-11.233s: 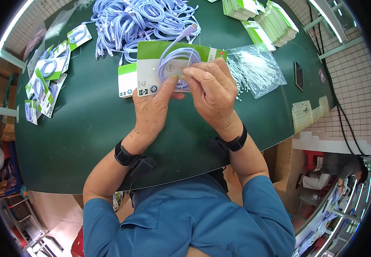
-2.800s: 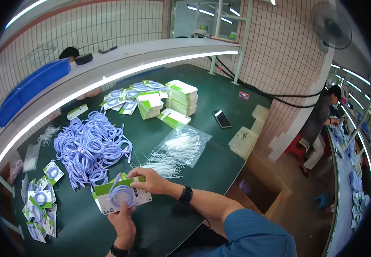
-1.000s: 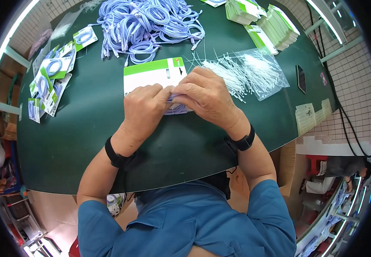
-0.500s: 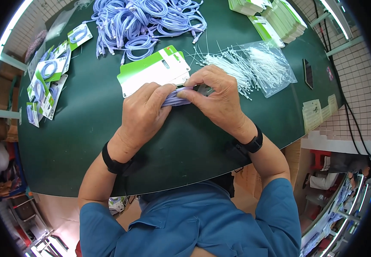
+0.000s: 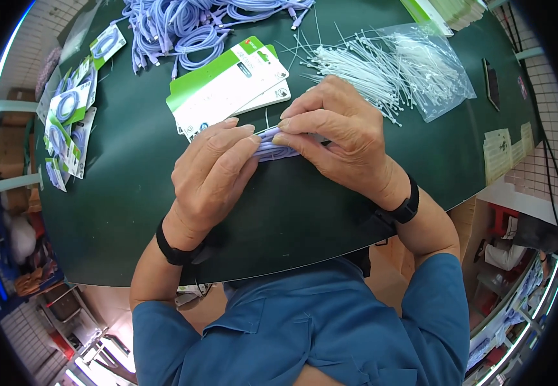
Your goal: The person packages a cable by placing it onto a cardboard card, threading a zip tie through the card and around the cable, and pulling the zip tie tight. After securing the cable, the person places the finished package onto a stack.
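Observation:
A coiled lilac cable [image 5: 272, 152] is held between my two hands above the near middle of the table. My left hand [image 5: 211, 174] is closed on the coil's left end. My right hand [image 5: 346, 138] pinches its right end between thumb and fingers. A thin white strand, seemingly a cable tie [image 5: 267, 118], rises from the coil between my fingertips; whether it is fastened is hidden. Just beyond my hands lie overlapping green-and-white packaging cards [image 5: 231, 80]. Right of them spreads a heap of white cable ties [image 5: 356, 67], partly in a clear plastic bag [image 5: 433, 71].
Lilac cables [image 5: 186, 38] are heaped at the back. Packed cables on cards [image 5: 66, 106] lie at the left. A stack of cards [image 5: 456, 11] stands far right, with a dark phone [image 5: 491, 83] and paper sheets [image 5: 499, 153] along the right edge. Another person [image 5: 507, 251] sits beyond.
The white strand now shows upright between my fingertips. My left fingers have straightened slightly on the coil. The table's things appear shifted upward in view, with the right-hand ones further right.

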### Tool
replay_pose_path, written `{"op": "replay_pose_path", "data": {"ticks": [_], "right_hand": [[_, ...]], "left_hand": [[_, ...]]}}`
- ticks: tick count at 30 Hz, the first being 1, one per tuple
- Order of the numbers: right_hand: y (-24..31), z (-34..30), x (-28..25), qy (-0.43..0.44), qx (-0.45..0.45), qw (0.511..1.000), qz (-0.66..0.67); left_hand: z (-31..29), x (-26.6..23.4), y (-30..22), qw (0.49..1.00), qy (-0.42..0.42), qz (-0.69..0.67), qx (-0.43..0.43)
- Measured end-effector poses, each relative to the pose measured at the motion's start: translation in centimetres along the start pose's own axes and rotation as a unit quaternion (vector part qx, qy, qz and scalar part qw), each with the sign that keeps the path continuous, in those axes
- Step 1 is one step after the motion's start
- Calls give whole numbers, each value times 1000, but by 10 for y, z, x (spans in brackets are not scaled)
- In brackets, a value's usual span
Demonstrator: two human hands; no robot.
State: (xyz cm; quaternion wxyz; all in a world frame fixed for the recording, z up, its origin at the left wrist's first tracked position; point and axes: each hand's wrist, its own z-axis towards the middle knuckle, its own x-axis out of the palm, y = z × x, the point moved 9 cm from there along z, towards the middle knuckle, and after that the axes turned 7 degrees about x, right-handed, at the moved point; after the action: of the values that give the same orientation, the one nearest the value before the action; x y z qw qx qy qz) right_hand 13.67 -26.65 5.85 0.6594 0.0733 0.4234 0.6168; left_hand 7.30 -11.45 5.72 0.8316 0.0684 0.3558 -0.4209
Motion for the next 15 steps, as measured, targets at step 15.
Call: {"op": "replay_pose_path", "data": {"ticks": [15], "right_hand": [[0, 2, 4, 26, -20, 999, 3]], "left_hand": [[3, 1, -1, 1000, 13, -7, 8]]}}
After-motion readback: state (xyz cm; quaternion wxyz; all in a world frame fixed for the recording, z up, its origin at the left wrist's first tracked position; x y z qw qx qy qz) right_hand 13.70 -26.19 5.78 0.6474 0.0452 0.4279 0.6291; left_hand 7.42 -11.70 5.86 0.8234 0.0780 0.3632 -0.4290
